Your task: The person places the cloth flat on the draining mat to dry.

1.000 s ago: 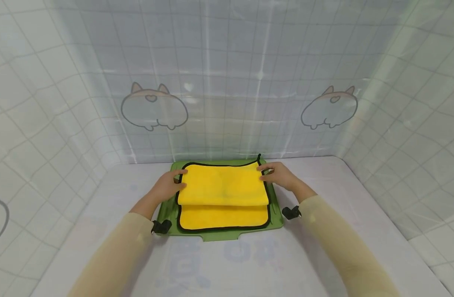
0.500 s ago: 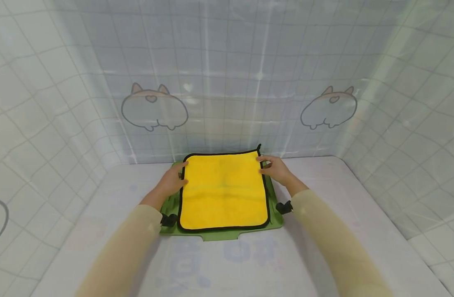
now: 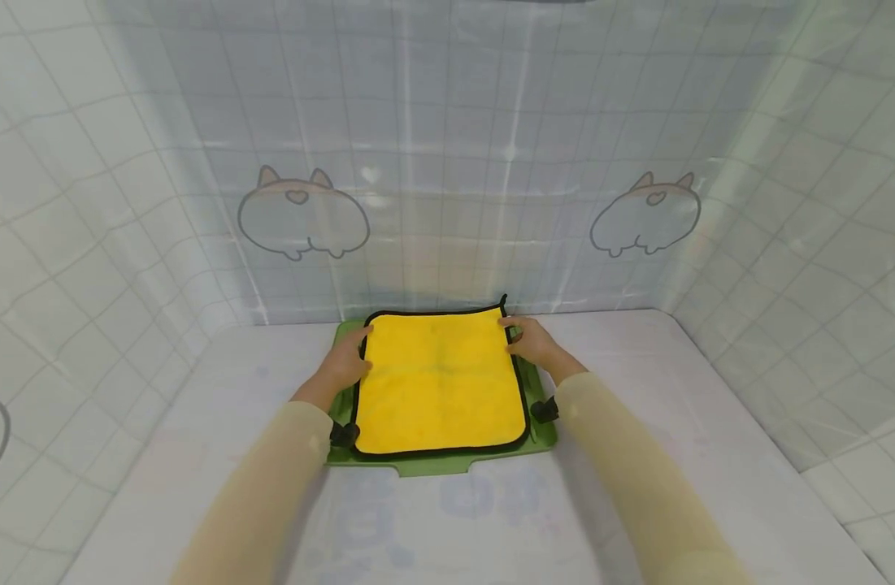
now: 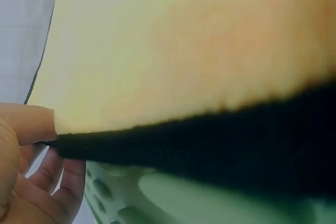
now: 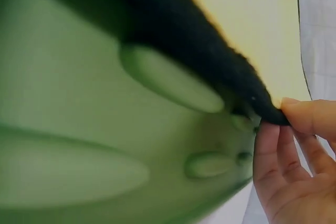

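Observation:
A yellow towel [image 3: 440,382] with black edging is spread flat over a green tray [image 3: 432,465], covering most of it. A small black loop sticks up from its far right corner. My left hand [image 3: 341,363] pinches the towel's left edge near the far end; in the left wrist view the thumb lies on top and the fingers [image 4: 68,187] are under the black border. On the opposite side my right hand [image 3: 532,341] pinches the right edge the same way, with raised oval ridges of the tray [image 5: 173,80] showing beneath the lifted border in the right wrist view.
The tray rests on a pale printed tabletop [image 3: 447,528], close to the back wall [image 3: 447,162] with its grid and animal drawings. Similar grid sheets hang at the left and right sides. Black wrist cameras [image 3: 344,435] sit at both cuffs.
A second ago the towel's far part was folded over its near part; its far edge rose and the towel opened flat, then came down slightly. Both hands moved along, drawing a little inward.

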Available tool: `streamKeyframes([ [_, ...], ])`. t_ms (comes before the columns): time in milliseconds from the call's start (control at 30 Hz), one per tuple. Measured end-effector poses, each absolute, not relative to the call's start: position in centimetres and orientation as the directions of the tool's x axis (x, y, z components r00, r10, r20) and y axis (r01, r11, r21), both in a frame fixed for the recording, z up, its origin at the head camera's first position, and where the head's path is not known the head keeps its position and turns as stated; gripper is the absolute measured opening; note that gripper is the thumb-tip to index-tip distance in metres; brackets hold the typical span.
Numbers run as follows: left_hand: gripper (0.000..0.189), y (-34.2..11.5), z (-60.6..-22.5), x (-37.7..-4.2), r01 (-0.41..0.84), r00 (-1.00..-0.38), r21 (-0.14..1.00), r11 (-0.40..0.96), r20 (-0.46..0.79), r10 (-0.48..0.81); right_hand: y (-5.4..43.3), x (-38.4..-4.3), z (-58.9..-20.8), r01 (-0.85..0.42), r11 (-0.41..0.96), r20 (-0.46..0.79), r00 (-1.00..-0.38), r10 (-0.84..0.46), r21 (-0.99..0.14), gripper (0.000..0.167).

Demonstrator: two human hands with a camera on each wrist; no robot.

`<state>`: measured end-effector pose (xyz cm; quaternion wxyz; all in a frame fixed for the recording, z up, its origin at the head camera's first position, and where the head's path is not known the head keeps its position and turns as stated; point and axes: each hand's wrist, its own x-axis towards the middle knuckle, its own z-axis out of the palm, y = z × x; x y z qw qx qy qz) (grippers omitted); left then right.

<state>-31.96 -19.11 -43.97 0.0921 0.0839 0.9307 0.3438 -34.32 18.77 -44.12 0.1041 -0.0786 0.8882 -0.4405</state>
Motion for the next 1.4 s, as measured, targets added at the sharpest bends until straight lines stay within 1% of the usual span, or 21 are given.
streamKeyframes([
  [100, 0.07, -19.1, -44.3, -32.1, 0.11, -0.968, 0.628, 0.77, -0.107, 0.225, 18.6, -34.3, -44.2, -0.048, 0.641, -0.14, -0.961, -0.24, -0.766, 0.063],
  [200, 0.061, -19.1, -44.6, -32.0, 0.117, -0.967, 0.596, 0.795, -0.115, 0.228, 18.6, -34.3, -44.3, -0.05, 0.674, -0.165, -0.954, -0.251, -0.737, 0.066],
  [333, 0.054, -19.4, -44.9, -31.8, 0.105, -0.964, 0.572, 0.814, -0.141, 0.224, 18.6, -34.3, -44.5, -0.062, 0.699, -0.178, -0.947, -0.266, -0.713, 0.066],
  [400, 0.056, -19.5, -44.8, -31.6, 0.092, -0.963, 0.575, 0.813, -0.156, 0.219, 18.6, -34.2, -44.5, -0.063, 0.705, -0.182, -0.946, -0.268, -0.707, 0.065],
  [533, 0.067, -19.6, -44.4, -31.2, 0.058, -0.956, 0.594, 0.802, -0.198, 0.217, 18.8, -34.0, -44.5, -0.06, 0.705, -0.191, -0.943, -0.271, -0.707, 0.063],
  [733, 0.08, -19.4, -43.9, -30.9, 0.046, -0.95, 0.599, 0.799, -0.221, 0.221, 18.8, -33.7, -44.1, -0.069, 0.706, -0.191, -0.94, -0.284, -0.705, 0.063],
  [1000, 0.083, -19.2, -44.0, -30.8, 0.017, -0.95, 0.609, 0.793, -0.237, 0.202, 18.6, -33.7, -44.2, -0.081, 0.736, -0.207, -0.934, -0.292, -0.673, 0.064],
  [1167, 0.082, -19.2, -43.9, -30.9, 0.019, -0.944, 0.6, 0.8, -0.253, 0.212, 18.7, -33.8, -44.2, -0.076, 0.759, -0.236, -0.926, -0.294, -0.647, 0.064],
  [1400, 0.085, -19.7, -44.1, -30.8, 0.006, -0.933, 0.607, 0.794, -0.283, 0.223, 18.6, -33.8, -44.2, -0.083, 0.782, -0.238, -0.928, -0.287, -0.618, 0.063],
])
